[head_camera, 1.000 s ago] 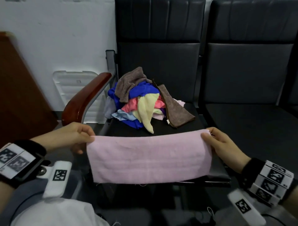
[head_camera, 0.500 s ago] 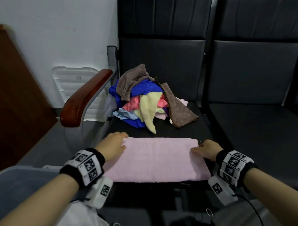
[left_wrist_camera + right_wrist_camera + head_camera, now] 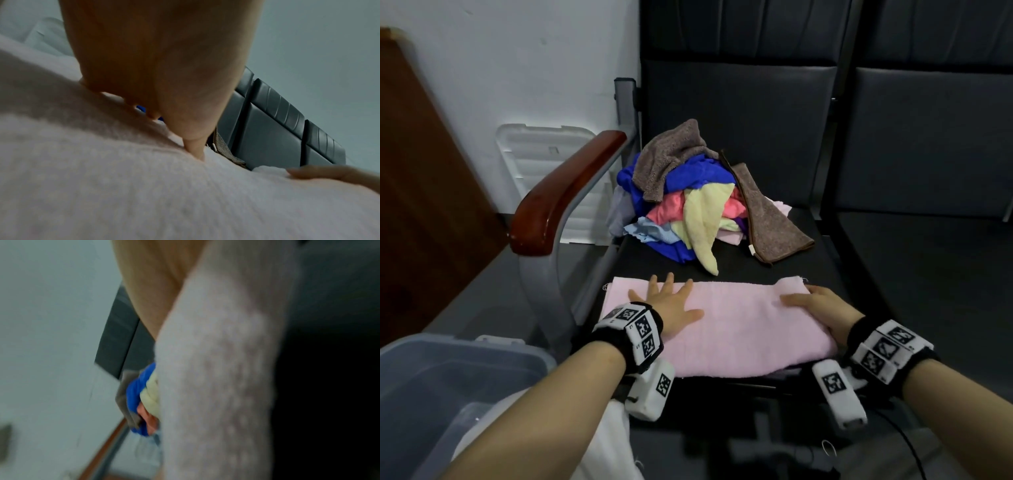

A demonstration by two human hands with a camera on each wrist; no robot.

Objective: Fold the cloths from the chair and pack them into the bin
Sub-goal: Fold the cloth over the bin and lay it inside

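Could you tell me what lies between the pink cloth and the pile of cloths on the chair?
Only bare black seat lies between the pink cloth and the pile; head view.

Left hand [image 3: 671,305] now splayed flat, further onto pink cloth [image 3: 739,325].

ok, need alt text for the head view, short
Two hands press flat on a pink cloth spread across the front of a dark chair seat: left hand with fingers spread, right hand at the cloth's right end. Behind it lies a pile of mixed cloths; a grey bin sits lower left.
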